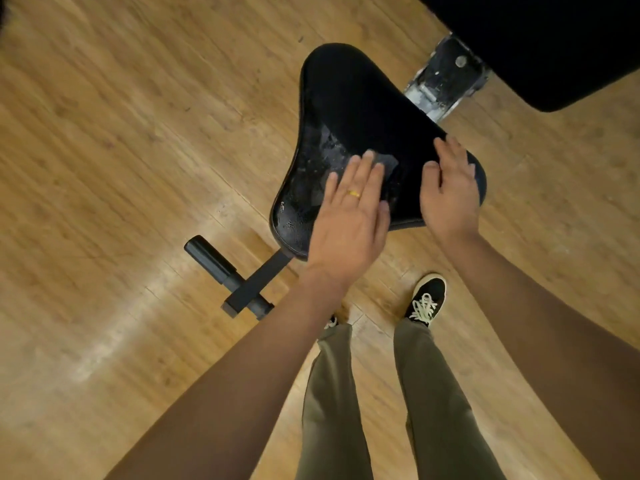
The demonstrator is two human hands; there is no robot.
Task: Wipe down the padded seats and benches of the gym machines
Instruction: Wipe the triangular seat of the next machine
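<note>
Pressed flat under the left hand (349,209), fingers straight and close together: a dark cloth (388,165), with only its far corner showing past the fingertips. No curl and no pinch, just palm and fingers laid on top of it. On one finger, a gold ring (354,193).

Just beside, and apart from it by a strip of bare pad, the right hand (450,188). Also spread flat, fingers straight and slightly fanned, resting on the pad and holding nothing.

Beneath both, a black padded seat (346,98), narrow at its far end and wide at its near edge. Cloth and left hand near the middle of that wide near part, right hand on the near right corner. Between the cloth and the seat's left edge, wet smears and droplets (308,171).

Past the seat's far right edge, a scuffed metal bracket (445,76), and over that a second black pad (554,46) filling the top right. Below the seat's near left corner, a black frame bar (225,271) lying on the wooden floor (121,150). Nearest the camera, olive trousers (436,393) and a black shoe with pale laces (427,299).
</note>
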